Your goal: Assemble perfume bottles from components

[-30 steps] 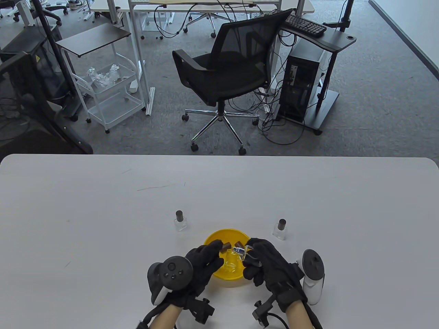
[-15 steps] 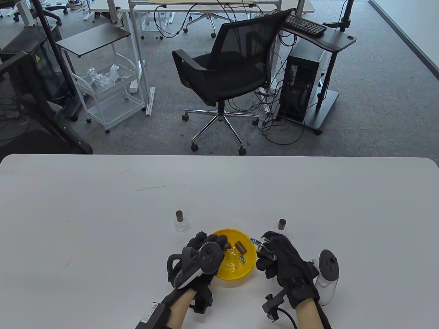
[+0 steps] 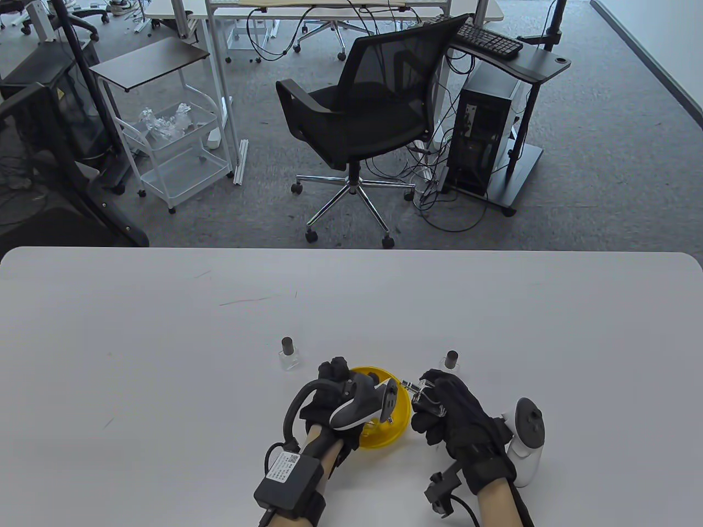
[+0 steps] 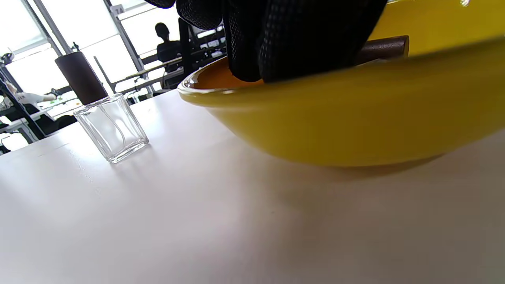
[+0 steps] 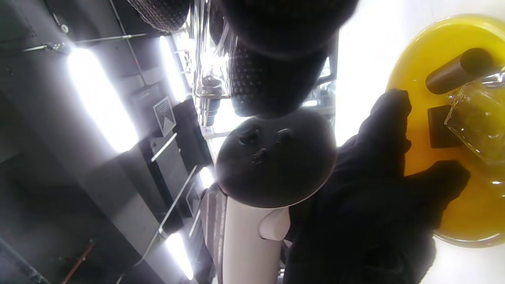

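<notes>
Here the spray pump [image 3: 411,388] sits pinched in the right hand's [image 3: 453,409] grip.

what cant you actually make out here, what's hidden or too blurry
- Table view: the left hand and its tracker cover most of the bowl, hiding its contents.
- Left wrist view: fingers hide what they touch; only a brown cap peeks out.
- Right wrist view: glare and fingers blur the right hand's clear part.
</notes>
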A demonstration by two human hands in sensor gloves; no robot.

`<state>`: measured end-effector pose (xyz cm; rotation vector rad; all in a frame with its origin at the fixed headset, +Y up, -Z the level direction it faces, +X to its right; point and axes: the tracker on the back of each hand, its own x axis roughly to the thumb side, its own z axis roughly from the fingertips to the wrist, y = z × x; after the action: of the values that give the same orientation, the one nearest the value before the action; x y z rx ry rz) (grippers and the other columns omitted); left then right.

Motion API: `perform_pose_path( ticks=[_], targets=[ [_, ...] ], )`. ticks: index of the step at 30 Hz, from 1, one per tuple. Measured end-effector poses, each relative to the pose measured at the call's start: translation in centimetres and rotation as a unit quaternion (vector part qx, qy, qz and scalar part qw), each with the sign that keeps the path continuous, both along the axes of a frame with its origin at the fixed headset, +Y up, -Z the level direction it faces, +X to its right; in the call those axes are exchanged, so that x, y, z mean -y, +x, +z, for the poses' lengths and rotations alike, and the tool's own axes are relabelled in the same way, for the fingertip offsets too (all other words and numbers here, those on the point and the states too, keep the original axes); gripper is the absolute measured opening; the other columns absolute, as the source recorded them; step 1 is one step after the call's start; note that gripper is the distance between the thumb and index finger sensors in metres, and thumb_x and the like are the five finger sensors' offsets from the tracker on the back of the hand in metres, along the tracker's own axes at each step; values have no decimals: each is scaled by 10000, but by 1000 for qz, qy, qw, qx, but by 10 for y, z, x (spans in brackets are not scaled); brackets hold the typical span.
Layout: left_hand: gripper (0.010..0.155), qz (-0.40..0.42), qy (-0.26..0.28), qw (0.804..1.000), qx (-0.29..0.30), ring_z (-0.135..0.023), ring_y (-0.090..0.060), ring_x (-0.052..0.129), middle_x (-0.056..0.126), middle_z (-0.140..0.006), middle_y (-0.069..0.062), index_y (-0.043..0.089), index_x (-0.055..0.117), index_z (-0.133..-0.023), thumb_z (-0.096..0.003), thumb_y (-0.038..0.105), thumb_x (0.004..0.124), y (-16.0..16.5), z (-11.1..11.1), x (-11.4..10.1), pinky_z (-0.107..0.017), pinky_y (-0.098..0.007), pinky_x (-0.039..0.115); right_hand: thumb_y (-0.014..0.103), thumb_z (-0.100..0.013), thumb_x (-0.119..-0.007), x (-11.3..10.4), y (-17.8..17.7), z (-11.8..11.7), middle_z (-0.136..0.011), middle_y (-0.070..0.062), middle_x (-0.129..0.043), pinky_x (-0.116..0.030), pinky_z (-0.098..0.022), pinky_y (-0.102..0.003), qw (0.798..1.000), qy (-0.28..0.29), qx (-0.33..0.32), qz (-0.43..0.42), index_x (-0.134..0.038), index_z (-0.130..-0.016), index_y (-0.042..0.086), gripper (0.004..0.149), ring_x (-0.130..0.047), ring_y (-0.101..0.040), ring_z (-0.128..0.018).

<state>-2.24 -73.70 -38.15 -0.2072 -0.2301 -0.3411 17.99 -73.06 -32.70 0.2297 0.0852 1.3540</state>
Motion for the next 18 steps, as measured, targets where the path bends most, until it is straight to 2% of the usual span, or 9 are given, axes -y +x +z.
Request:
perform_pose_path(
  ticks=[5,12,15,18],
  targets=[
    [719,-9,-10,1000,-4,-1107,-278,382,671,-1095,128,485,521,-1095,-475,388,872,-1,1,5,-840,-503,342,354,-700,-552,2,1,-1,-826,-165,-816,-848,-274,-216,1000,-7,5,-4,-509,-1057,27,485,-958,-272,-482],
    [651,-11,15,1000,23,-1099,-294,397,698,-1082,95,422,572,-1094,-496,394,829,0,7,12,-834,-509,349,353,-700,-552,3,3,-1,-824,-165,-816,-849,-274,-217,1000,-14,14,-4,-510,-1056,26,484,-959,-271,-483],
    [708,-9,22,999,28,-1096,-288,414,710,-1081,80,424,496,-1115,-494,387,835,0,9,13,-834,-508,358,353,-700,-551,2,4,0,-827,-167,-813,-849,-274,-217,1000,-15,16,-5,-508,-1056,25,485,-959,-273,-482],
    [715,-10,22,999,30,-1095,-293,424,737,-1068,84,483,475,-1100,-492,383,839,1,8,13,-834,-510,363,353,-700,-552,3,3,0,-826,-167,-814,-849,-275,-218,1000,-17,16,-4,-509,-1056,25,486,-958,-273,-483]
  ],
)
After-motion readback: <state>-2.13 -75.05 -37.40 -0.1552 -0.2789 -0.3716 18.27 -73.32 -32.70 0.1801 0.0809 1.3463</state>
